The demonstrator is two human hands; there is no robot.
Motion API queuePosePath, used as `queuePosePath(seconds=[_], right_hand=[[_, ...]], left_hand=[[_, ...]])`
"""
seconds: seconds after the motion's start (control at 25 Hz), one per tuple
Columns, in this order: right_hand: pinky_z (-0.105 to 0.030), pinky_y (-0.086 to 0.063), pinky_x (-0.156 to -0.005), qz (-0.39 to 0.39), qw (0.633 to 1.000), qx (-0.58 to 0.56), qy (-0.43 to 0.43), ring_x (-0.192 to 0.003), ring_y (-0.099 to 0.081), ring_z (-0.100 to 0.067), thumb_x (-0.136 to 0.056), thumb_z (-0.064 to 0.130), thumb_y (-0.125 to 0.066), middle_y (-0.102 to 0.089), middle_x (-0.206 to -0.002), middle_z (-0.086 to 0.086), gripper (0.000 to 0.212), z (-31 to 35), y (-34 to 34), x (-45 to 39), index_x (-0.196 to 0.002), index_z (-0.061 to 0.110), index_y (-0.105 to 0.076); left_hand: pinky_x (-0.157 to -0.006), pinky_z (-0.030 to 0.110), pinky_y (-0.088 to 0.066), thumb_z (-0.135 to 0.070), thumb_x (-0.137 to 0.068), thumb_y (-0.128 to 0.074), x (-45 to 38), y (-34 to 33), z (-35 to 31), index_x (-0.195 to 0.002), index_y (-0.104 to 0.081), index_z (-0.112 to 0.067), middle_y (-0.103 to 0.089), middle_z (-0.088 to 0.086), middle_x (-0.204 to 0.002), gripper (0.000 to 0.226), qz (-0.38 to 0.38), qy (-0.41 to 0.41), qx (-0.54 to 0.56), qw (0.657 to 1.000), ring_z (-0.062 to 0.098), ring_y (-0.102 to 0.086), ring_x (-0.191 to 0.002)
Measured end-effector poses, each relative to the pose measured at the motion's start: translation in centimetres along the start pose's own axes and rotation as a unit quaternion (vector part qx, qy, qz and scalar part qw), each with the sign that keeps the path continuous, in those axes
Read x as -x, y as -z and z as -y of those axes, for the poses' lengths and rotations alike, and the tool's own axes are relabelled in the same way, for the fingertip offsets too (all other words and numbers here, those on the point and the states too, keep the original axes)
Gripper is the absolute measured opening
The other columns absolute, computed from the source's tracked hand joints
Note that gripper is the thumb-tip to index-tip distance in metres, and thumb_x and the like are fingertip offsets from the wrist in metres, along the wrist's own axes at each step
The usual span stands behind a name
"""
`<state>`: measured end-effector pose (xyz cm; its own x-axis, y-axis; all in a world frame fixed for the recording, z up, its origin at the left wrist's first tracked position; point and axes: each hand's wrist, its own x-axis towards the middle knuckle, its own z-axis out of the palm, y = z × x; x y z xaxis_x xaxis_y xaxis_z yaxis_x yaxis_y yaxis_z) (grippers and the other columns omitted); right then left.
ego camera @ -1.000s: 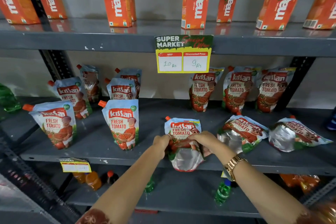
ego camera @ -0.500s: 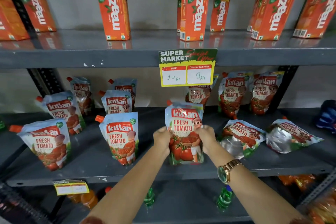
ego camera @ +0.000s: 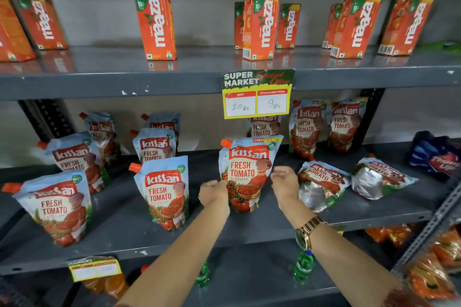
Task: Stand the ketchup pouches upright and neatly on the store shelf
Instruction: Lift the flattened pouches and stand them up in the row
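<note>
While both hands flank it, the centre pouch (ego camera: 249,172) stands upright on the middle shelf (ego camera: 119,207), set back from the shelf's front lip. The left hand (ego camera: 215,193) sits at the pouch's lower left edge, fingers curled loosely; whether it touches the film I cannot tell. The right hand (ego camera: 285,182) hovers just beside the right edge, fingers spread and apart from the pouch, grasping nothing. A gold wristwatch (ego camera: 308,232) circles the right wrist.

Counting the ketchup pouches on this shelf: five stand on the left in two staggered rows, the nearest being the front-left pouch (ego camera: 56,207) and the pouch beside the left hand (ego camera: 166,192); three more stand at the back right, one partly hidden behind the price tag (ego camera: 257,93). Two lie flat on the right, the nearer fallen pouch (ego camera: 321,184) and the farther fallen pouch (ego camera: 379,178), silver foil bases facing forward. All are soft, glossy film with orange spout caps at a top corner.

Bare grey metal runs between the centre pouch and the fallen ones, and along the front edge.

Above, about nine orange juice cartons (ego camera: 156,23) stand, some overlapping. Below, two green bottle tops (ego camera: 303,266) and orange bottles show dimly.
</note>
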<state>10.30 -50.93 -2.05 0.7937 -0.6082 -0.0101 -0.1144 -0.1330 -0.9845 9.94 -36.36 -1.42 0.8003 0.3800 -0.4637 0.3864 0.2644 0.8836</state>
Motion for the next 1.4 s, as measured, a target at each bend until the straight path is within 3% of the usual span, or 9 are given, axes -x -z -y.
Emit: queuePosePath(seconds=[0.16, 0.36, 0.52, 0.68, 0.84, 1.0, 1.08, 1.24, 1.4], right_hand=[[-0.039, -0.049, -0.088, -0.167, 0.983, -0.065, -0.045, -0.098, -0.061, -0.035, -0.084, -0.003, -0.050, -0.067, -0.098, -0.020, 0.022, 0.1, 2.9, 0.3, -0.103, 0.002, -0.060], [-0.035, -0.045, -0.092, -0.257, 0.962, -0.068, -0.064, -0.106, -0.059, -0.035, -0.084, -0.002, -0.049, -0.067, -0.109, -0.019, 0.023, -0.4, 6.7, 1.3, -0.100, 0.003, -0.064], [-0.041, -0.048, -0.095, -0.272, 0.954, -0.099, -0.073, -0.105, -0.061, -0.035, -0.084, -0.002, -0.050, -0.067, -0.109, -0.020, 0.020, -2.0, 9.2, 1.5, -0.098, 0.002, -0.064], [-0.049, -0.052, -0.090, -0.232, 0.954, -0.124, -0.145, -0.100, -0.063, -0.037, -0.084, 0.005, -0.056, -0.067, -0.108, -0.021, 0.015, -3.6, 11.0, 0.8, -0.097, 0.004, -0.063], [-0.042, -0.053, -0.081, -0.174, 0.964, -0.121, -0.159, -0.086, -0.060, -0.032, -0.087, 0.012, -0.057, -0.062, -0.093, -0.019, 0.020, -4.8, 12.7, -1.1, -0.096, -0.004, -0.063], [-0.041, -0.048, -0.065, -0.117, 0.973, -0.104, -0.168, -0.077, -0.060, -0.034, -0.087, 0.020, -0.060, -0.060, -0.077, -0.021, 0.032, -5.8, 13.5, -4.2, -0.059, 0.005, -0.054], [-0.040, -0.046, -0.065, -0.088, 0.977, -0.069, -0.181, -0.072, -0.056, -0.031, -0.087, 0.024, -0.060, -0.059, -0.068, -0.018, 0.037, -6.1, 14.0, -5.7, -0.055, 0.007, -0.052], [-0.051, -0.051, -0.090, 0.000, 0.982, -0.015, -0.186, -0.092, -0.062, -0.038, -0.085, 0.025, -0.060, -0.065, -0.095, -0.019, 0.036, -7.5, 14.0, -8.2, -0.096, -0.008, -0.062], [-0.048, -0.058, -0.072, 0.059, 0.976, -0.036, -0.206, -0.095, -0.064, -0.042, -0.090, 0.024, -0.053, -0.061, -0.108, -0.018, 0.037, -7.6, 15.1, -10.2, -0.113, -0.005, -0.056]], left_hand=[[-0.056, 0.029, -0.049, -0.021, -0.088, -0.057, 2.0, -0.5, 1.3, -0.076, -0.061, -0.008, -0.065, 0.005, -0.071, 0.018, 0.113, 0.094, 0.007, 0.989, 0.020, -0.062, -0.062], [-0.062, 0.027, -0.048, -0.021, -0.091, -0.052, 3.9, -2.7, 1.1, -0.076, -0.063, -0.009, -0.065, 0.004, -0.075, 0.022, 0.205, 0.087, -0.022, 0.975, 0.018, -0.059, -0.066], [-0.065, 0.027, -0.044, -0.019, -0.093, -0.044, 5.2, -4.7, 1.5, -0.101, -0.060, -0.012, -0.061, 0.000, -0.087, 0.020, 0.270, 0.065, -0.065, 0.958, 0.015, -0.056, -0.073], [-0.085, 0.033, -0.041, -0.021, -0.094, -0.042, 6.1, -7.2, 2.0, -0.124, -0.058, -0.014, -0.054, 0.003, -0.113, 0.034, 0.315, 0.058, -0.109, 0.941, 0.022, -0.052, -0.104], [-0.083, 0.034, -0.038, -0.024, -0.091, -0.050, 5.9, -10.3, 2.9, -0.127, -0.058, -0.012, -0.056, 0.003, -0.096, 0.039, 0.291, 0.059, -0.119, 0.948, 0.023, -0.049, -0.102], [-0.100, 0.036, -0.038, -0.030, -0.083, -0.062, 5.2, -13.2, 3.7, -0.135, -0.049, -0.010, -0.050, 0.010, -0.139, 0.057, 0.242, 0.055, -0.121, 0.961, 0.032, -0.047, -0.125], [-0.103, 0.038, -0.039, -0.036, -0.077, -0.068, 5.1, -14.5, 4.1, -0.139, -0.042, -0.007, -0.048, 0.011, -0.140, 0.073, 0.220, 0.064, -0.130, 0.965, 0.033, -0.047, -0.125], [-0.083, 0.036, -0.047, -0.025, -0.077, -0.071, 4.8, -17.2, 5.1, -0.123, -0.050, 0.003, -0.059, 0.012, -0.113, 0.058, 0.222, 0.074, -0.135, 0.963, 0.031, -0.057, -0.108], [-0.081, 0.037, -0.049, -0.022, -0.081, -0.064, 4.3, -18.0, 5.5, -0.116, -0.059, -0.004, -0.063, 0.012, -0.100, 0.040, 0.235, 0.073, -0.175, 0.953, 0.026, -0.060, -0.089]])
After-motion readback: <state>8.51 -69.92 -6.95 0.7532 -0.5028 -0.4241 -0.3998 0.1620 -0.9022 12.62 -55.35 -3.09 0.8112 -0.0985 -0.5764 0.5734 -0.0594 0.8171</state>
